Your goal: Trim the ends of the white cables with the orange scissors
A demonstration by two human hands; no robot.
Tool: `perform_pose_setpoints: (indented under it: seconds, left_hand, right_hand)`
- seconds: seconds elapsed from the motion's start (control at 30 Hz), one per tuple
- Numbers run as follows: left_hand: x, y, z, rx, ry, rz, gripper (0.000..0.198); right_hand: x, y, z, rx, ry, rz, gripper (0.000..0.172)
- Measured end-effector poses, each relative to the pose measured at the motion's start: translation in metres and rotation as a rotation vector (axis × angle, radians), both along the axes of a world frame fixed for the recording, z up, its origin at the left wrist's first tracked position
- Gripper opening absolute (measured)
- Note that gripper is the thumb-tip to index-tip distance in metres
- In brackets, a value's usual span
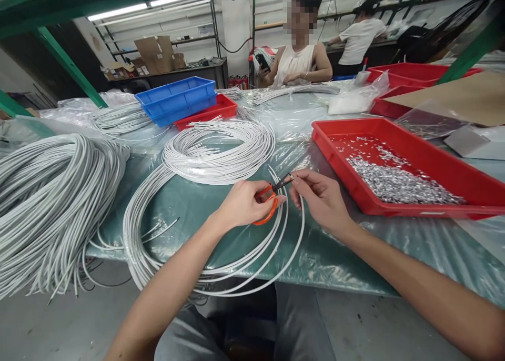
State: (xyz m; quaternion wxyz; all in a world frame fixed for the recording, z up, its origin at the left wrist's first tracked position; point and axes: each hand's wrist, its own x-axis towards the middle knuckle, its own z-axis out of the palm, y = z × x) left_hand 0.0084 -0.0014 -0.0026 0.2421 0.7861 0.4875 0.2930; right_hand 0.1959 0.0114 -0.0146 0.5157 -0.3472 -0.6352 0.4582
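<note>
My left hand (246, 203) is closed around a pair of scissors (269, 209) with orange handles and dark blades. The blade tips point right and meet the end of a white cable, pinched between the fingers of my right hand (321, 198). That white cable (300, 234) curves down from my right hand and back left along the table's front edge. It joins a loose coil of white cables (136, 219) under my left forearm. Behind my hands lies a tighter coil of white cables (221, 166). What exactly sits between the blades is too small to make out.
A red tray (394, 210) of small shiny metal pieces stands right. A large cable bundle (59, 203) hangs over the table's left edge. Blue trays (177, 100) rest on a red tray (226, 107) behind. A person (298, 61) stands across the table; another person (361, 40) is farther back.
</note>
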Motion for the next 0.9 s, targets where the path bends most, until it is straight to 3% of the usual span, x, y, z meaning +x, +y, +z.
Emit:
perform_pose_setpoints:
  seconds: [0.23,0.47,0.73,0.9]
  left_hand:
    - [-0.0013,-0.0002,0.0019,0.058,0.020,0.031,0.042]
    - [-0.0027,0.0010,0.0001,0.057,0.010,-0.004,0.043]
    - [-0.0048,-0.0006,0.0054,-0.055,-0.073,-0.030,0.048]
    - [-0.0036,-0.0027,0.0065,-0.305,-0.264,-0.120,0.041]
  right_hand:
    - [0.0018,-0.0008,-0.0007,0.037,-0.083,-0.075,0.021]
    - [0.0021,-0.0013,-0.0024,0.054,-0.152,-0.061,0.024]
    - [0.0031,-0.0021,0.0024,0.059,-0.145,-0.039,0.026]
    - [0.0040,-0.0021,0.0033,0.039,-0.105,-0.040,0.023]
